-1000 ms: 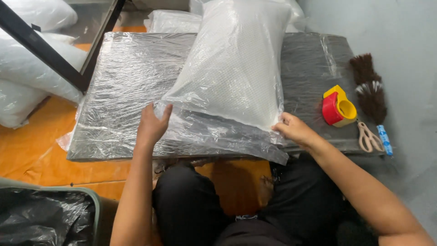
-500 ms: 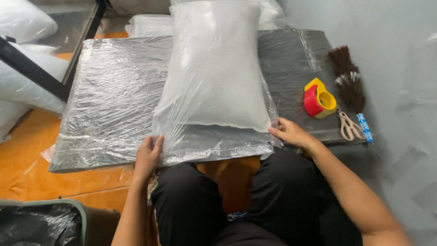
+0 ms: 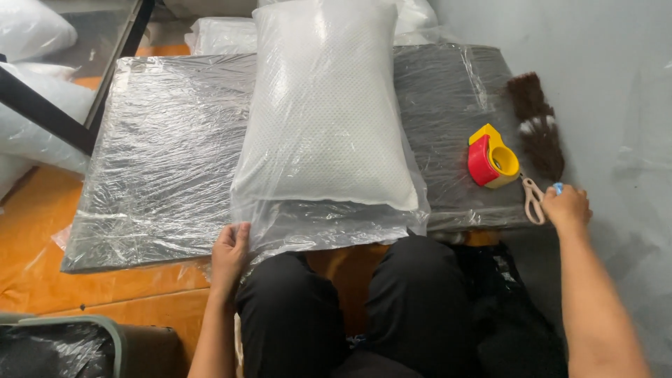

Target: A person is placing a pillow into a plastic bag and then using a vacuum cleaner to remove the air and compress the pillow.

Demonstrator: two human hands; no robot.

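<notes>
On wrapped grey board point(image 3: 161, 161), bagged pillow point(image 3: 325, 119), orange floor point(image 3: 28, 231)

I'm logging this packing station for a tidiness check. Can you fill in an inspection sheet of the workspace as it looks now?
Surface: low dark board wrapped in clear film, lying on an orange floor.
Job's things: white pillow in a clear plastic bag, its open end toward the person.
Clutter: red-and-yellow tape dispenser, scissors, brown brush.
Hands: left hand at the bag's open edge; right hand at the scissors.
Cables: nothing seen.
Surroundings: more bagged pillows at left, a black frame bar, grey wall.
</notes>
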